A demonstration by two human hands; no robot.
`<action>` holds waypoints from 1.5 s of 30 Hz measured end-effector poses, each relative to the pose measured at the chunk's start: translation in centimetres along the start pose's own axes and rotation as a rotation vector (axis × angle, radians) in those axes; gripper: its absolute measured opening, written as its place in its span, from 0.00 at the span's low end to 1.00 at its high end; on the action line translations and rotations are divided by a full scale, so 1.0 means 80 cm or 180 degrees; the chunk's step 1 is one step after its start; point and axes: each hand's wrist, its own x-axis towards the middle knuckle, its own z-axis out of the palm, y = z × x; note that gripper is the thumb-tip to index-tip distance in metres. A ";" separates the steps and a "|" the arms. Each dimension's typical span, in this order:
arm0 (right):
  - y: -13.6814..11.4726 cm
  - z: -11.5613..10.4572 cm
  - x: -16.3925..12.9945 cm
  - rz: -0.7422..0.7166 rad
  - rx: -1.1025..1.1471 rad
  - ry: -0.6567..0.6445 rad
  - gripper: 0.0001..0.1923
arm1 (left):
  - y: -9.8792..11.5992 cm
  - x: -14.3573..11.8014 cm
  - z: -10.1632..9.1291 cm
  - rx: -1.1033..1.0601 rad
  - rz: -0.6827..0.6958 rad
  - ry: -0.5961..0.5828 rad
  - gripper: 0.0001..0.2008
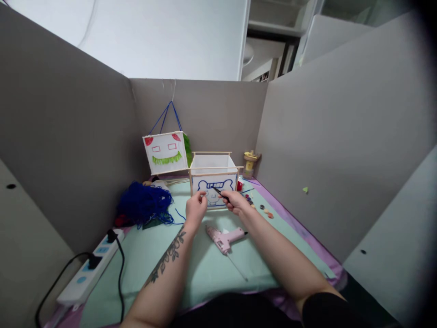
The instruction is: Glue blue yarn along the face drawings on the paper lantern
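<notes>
In front of me stands a box-like lantern (213, 176) with white sides, a wooden stick frame and a blue animal face drawn on its front. My right hand (236, 202) grips a slim black pointed tool (220, 193), its tip up and to the left before the drawn face. Beside it, my left hand (197, 207) is closed, thumb and fingertips together near the lantern's left front edge. Whatever it may pinch is too small to make out. Below both hands a pink glue gun (223, 238) lies on its side, a glue stick or thin rod (237, 268) pointing towards me.
A finished-looking lantern (166, 153) hangs by blue cords at the back left. Tangled blue yarn (145, 203) lies left, behind a power strip (90, 269) with black cables. Small round pieces (266, 210) and a yellowish tape stack (250, 161) are right. Grey partitions (205, 109) enclose the table.
</notes>
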 end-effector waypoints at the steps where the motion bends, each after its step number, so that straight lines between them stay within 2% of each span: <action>1: 0.000 -0.001 0.000 0.0007 0.0000 0.0001 0.08 | 0.000 0.000 0.000 -0.0001 0.0001 -0.0004 0.13; 12: -0.003 0.005 0.000 -0.0056 -0.0085 0.0097 0.08 | -0.003 -0.001 0.002 -0.0006 0.0048 0.0010 0.13; 21: 0.004 -0.002 0.001 -0.0247 -0.0253 -0.0015 0.07 | -0.003 0.000 0.001 0.0033 0.0063 0.0012 0.13; 28: 0.024 -0.025 -0.008 -0.0978 -0.0787 -0.0030 0.08 | -0.008 0.001 0.002 -0.0012 0.0038 0.0067 0.13; 31: 0.028 -0.028 -0.006 -0.1098 -0.0899 0.0022 0.09 | -0.008 0.000 0.003 -0.0038 0.0031 0.0028 0.13; 39: 0.016 -0.012 -0.006 -0.0811 -0.0653 -0.0114 0.11 | -0.005 0.000 0.003 -0.0033 -0.0015 -0.0026 0.13; 45: 0.005 -0.002 -0.009 -0.0603 -0.0577 0.0004 0.10 | -0.004 0.001 0.002 -0.0012 -0.0011 -0.0013 0.12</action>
